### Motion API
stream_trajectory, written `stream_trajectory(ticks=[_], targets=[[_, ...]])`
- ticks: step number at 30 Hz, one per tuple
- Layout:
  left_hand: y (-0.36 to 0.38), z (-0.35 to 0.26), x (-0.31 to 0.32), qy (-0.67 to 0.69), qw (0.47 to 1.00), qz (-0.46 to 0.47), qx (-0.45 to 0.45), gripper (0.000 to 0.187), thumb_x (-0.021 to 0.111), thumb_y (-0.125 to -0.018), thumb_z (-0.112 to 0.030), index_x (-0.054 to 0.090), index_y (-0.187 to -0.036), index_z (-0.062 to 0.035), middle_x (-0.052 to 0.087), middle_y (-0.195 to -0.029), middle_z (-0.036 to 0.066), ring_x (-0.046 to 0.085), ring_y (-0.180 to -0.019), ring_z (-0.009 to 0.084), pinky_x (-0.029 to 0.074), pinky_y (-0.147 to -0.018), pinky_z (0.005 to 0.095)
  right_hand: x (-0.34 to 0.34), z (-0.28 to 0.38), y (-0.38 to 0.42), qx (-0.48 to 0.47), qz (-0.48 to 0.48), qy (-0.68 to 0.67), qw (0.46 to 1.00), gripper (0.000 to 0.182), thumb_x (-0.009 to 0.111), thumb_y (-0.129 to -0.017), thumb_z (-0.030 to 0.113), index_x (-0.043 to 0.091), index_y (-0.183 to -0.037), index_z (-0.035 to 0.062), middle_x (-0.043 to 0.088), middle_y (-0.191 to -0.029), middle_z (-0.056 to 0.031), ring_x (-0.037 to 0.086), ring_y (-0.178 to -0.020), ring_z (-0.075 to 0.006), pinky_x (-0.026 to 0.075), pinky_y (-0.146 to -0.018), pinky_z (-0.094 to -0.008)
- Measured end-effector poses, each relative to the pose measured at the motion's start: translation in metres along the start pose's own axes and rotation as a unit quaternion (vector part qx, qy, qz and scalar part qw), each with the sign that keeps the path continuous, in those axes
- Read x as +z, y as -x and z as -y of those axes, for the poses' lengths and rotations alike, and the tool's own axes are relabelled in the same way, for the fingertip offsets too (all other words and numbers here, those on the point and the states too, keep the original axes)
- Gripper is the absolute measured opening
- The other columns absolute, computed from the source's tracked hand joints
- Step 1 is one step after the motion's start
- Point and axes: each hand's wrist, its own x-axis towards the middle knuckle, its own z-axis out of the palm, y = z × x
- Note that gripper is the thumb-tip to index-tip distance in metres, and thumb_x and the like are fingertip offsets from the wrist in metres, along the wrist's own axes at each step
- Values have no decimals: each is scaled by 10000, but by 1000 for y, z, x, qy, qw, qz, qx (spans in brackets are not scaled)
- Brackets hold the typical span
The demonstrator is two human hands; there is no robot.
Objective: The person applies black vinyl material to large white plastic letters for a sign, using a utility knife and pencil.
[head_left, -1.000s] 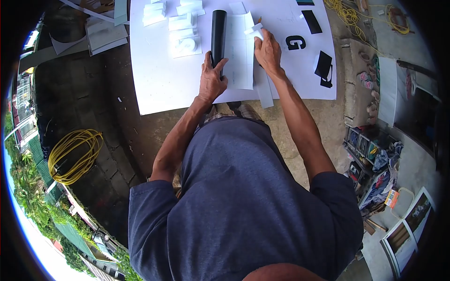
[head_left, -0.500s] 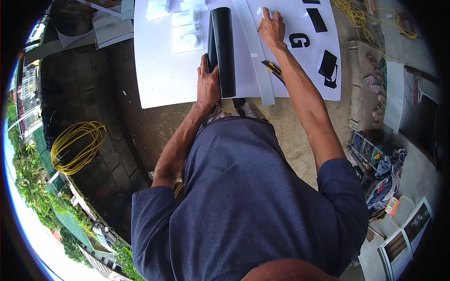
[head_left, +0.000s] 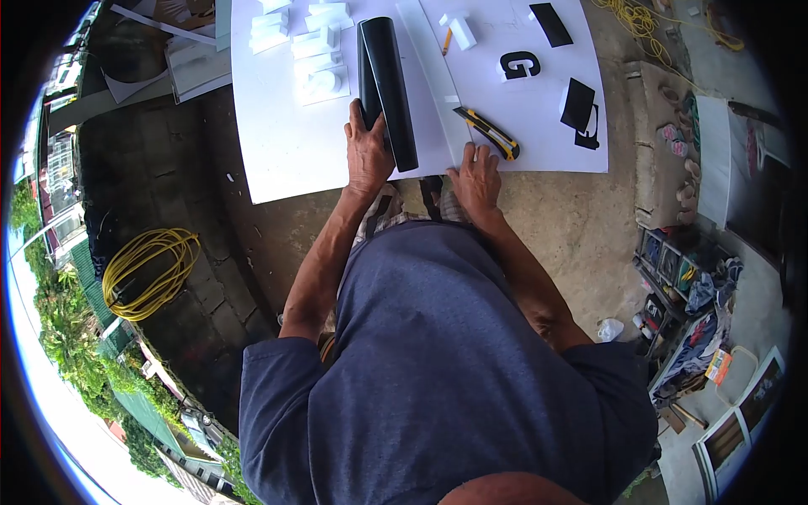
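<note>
My left hand (head_left: 368, 158) is closed on the near left edge of a black roll (head_left: 391, 93) lying lengthwise on the white board (head_left: 295, 160). Right of the roll is a long pale strip (head_left: 431, 63). My right hand (head_left: 477, 178) is at the near end of this strip, its fingers bent over it at the board's front edge. A yellow and black cutter knife (head_left: 490, 133) lies just beyond my right hand. Farther off are a pencil (head_left: 447, 40) and a white block-like piece (head_left: 459, 28).
White raised pieces (head_left: 318, 42) stand at the board's back left. A black letter G (head_left: 518, 65) and black pieces (head_left: 577, 103) lie on the right. Coiled yellow cable (head_left: 151, 273) is on the ground at left; a cluttered rack (head_left: 673, 269) stands at right.
My right hand has come back from beside the pencil and white piece to the strip's near end. My left hand stays at the roll. The view has shifted slightly.
</note>
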Motion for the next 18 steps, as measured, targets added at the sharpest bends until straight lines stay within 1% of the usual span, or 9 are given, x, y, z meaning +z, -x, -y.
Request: stream_trajectory(ticks=[3, 6, 8, 9, 12, 14, 15, 16, 18], targets=[[-9, -1, 2, -14, 1000, -8, 2, 594, 678, -764, 25, 620, -1347, -77, 311, -1487, 383, 525, -1100, 508, 475, -980, 520, 5, -1, 1, 11, 7, -8, 1000, 645, 855, -753, 299, 503, -1204, 0, 526, -1046, -167, 600, -922, -325, 559, -742, -424], [-17, -2, 3, -16, 999, -27, 15, 600, 662, -747, 52, 634, -1326, -102, 319, -1480, 371, 533, -1068, 495, 483, -956, 522, 13, -2, 0, 32, -12, -1, 999, 646, 854, -728, 253, 498, -1196, -12, 539, -1032, -180, 604, -935, -340, 545, -759, -443], [-24, 0, 2, -30, 999, -15, 11, 619, 649, -723, 80, 642, -1310, -113, 334, -1456, 351, 536, -1029, 491, 506, -904, 523, 15, 1, -4, 100, -11, -16, 995, 619, 812, -719, 172, 485, -1203, -32, 545, -1008, -212, 608, -947, -355, 537, -796, -446], [-27, 1, 2, -30, 999, -16, 20, 619, 649, -723, 80, 642, -1310, -113, 334, -1456, 351, 536, -1029, 491, 506, -904, 523, 15, 3, -5, 106, -17, -17, 994, 619, 812, -719, 172, 485, -1203, -32, 545, -1008, -212, 608, -947, -355, 537, -796, -446], [-31, 5, 4, -51, 998, 4, 29, 632, 654, -688, 103, 648, -1286, -101, 333, -1405, 320, 534, -958, 459, 545, -803, 502, 12, 6, -5, 124, 0, -59, 991, 588, 747, -731, 138, 468, -1208, -63, 528, -1039, -246, 605, -950, -395, 533, -831, -460], [-34, 8, 6, -66, 997, 5, 38, 626, 662, -684, 103, 650, -1279, -89, 330, -1398, 319, 533, -957, 456, 546, -823, 505, 9, 5, -3, 149, 19, -230, 961, 628, 746, -743, 162, 452, -1231, -102, 502, -1104, -301, 591, -966, -442, 531, -859, -480], [-36, 10, 7, -84, 995, 5, 46, 629, 697, -661, 93, 653, -1266, -74, 317, -1406, 313, 535, -977, 462, 567, -801, 493, 10, 4, -2, 148, 29, -265, 952, 648, 722, -773, 178, 433, -1273, -115, 478, -1179, -335, 574, -984, -467, 518, -884, -485], [-38, 11, 9, -82, 996, 0, 46, 629, 697, -661, 93, 653, -1266, -74, 317, -1406, 313, 535, -977, 462, 567, -801, 493, 12, 3, -1, 145, 26, -263, 953, 648, 722, -773, 178, 433, -1273, -115, 478, -1179, -335, 574, -984, -467, 518, -884, -485], [-40, 14, 13, -86, 996, 24, 22, 645, 734, -634, 82, 657, -1255, -75, 304, -1412, 303, 538, -996, 459, 594, -762, 462, 18, 3, 5, 116, 3, -325, 939, 629, 648, -846, 171, 412, -1380, -61, 478, -1216, -333, 573, -989, -452, 504, -885, -480]])
